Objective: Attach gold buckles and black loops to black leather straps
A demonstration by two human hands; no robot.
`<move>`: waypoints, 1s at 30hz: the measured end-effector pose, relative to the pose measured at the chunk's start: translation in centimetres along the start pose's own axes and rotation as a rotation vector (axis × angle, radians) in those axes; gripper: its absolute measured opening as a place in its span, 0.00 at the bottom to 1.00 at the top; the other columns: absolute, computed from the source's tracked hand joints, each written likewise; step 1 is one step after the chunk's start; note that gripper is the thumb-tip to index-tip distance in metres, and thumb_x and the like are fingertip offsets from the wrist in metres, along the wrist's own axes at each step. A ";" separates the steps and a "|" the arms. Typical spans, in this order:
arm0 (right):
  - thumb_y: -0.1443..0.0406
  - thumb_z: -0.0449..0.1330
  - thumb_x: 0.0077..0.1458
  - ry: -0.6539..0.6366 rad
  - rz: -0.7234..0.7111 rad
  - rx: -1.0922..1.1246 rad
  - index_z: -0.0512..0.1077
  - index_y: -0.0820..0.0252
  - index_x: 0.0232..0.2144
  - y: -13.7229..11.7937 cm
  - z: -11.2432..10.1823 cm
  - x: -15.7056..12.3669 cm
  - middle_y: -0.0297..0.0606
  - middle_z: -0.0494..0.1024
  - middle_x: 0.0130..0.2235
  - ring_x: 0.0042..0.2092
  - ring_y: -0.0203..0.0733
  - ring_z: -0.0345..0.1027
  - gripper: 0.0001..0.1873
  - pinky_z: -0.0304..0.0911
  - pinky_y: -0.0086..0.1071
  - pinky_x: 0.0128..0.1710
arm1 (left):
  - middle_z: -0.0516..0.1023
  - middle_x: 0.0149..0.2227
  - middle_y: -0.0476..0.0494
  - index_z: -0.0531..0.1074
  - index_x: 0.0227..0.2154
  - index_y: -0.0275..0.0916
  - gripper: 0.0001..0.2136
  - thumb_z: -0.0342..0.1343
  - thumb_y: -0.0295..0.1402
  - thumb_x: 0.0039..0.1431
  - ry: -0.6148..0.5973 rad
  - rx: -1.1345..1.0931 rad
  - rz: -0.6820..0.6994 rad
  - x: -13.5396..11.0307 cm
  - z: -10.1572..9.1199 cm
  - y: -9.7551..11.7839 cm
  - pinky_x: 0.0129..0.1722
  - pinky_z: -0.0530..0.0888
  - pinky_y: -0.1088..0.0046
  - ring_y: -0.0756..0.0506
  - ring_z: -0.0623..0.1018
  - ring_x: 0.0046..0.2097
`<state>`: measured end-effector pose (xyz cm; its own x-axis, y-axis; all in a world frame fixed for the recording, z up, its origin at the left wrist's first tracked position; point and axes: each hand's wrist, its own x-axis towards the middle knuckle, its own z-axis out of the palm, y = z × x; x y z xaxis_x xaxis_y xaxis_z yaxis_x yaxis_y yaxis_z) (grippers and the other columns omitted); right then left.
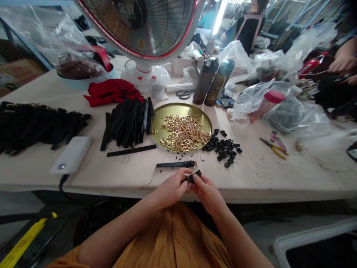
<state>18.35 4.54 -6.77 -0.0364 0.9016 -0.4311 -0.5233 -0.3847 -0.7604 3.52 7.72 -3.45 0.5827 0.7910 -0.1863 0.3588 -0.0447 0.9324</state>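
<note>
Close to the near edge of the table (279, 178), both hands meet over one small black strip (195, 176). The right hand (205, 190) pinches it, thumb on top, and the left hand (176, 182) grips its other end between thumb and curled fingers; the fingers hide much of it, so its full shape cannot be told.

Just beyond the hands lies a black strap (174, 164), flat, its gold-buckled end to the right. Behind it sits a round gold tray (182, 109) with a heap of gold buckles (186, 132), one of them apart near the left rim. Small black loops (223, 149) are scattered by the tray's right side, the closest right against it.

Left of the tray is a pile of black strips (125, 123), with a lone strip (131, 150) lying crosswise in front. Further left come a white power bank (74, 153), cable (63, 182) attached, and a long row of black straps (36, 128). A red cloth (113, 91) lies behind the pile, near the base of a fan (139, 35).

Beyond the tray are scissors (184, 95) and two bottles (213, 82). Yellow-handled pliers (275, 149) rest well to the right, and at the far right shows another person's hand (343, 58).
</note>
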 end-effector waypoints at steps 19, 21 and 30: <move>0.63 0.61 0.46 -0.209 0.280 0.192 0.68 0.60 0.25 0.5 -0.6 -1.8 0.29 0.65 0.24 0.26 0.30 0.57 0.07 0.56 0.25 0.28 | 0.74 0.30 0.48 0.69 0.30 0.37 0.10 0.48 0.38 0.52 -0.057 0.181 -0.091 -0.5 -0.7 0.3 0.28 0.63 0.77 0.49 0.71 0.32; 0.62 0.62 0.45 -0.181 0.210 0.141 0.68 0.60 0.24 0.3 -0.4 -1.9 0.29 0.66 0.24 0.26 0.30 0.57 0.08 0.56 0.25 0.28 | 0.74 0.29 0.49 0.69 0.31 0.37 0.10 0.49 0.38 0.52 -0.073 0.189 -0.098 -0.7 -0.8 0.5 0.28 0.63 0.77 0.49 0.71 0.31; 0.56 0.56 0.49 0.029 -0.035 -0.245 0.62 0.59 0.22 1.5 -0.1 -1.3 0.30 0.65 0.22 0.26 0.33 0.57 0.13 0.56 0.29 0.29 | 0.73 0.26 0.49 0.68 0.28 0.38 0.07 0.48 0.34 0.51 0.035 0.404 -0.176 -2.1 -0.8 0.4 0.26 0.60 0.76 0.49 0.70 0.28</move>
<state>17.76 2.74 -7.36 0.0041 0.9106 -0.4132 -0.3012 -0.3928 -0.8689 1.83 6.57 -2.47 0.4645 0.8278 -0.3145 0.7108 -0.1367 0.6899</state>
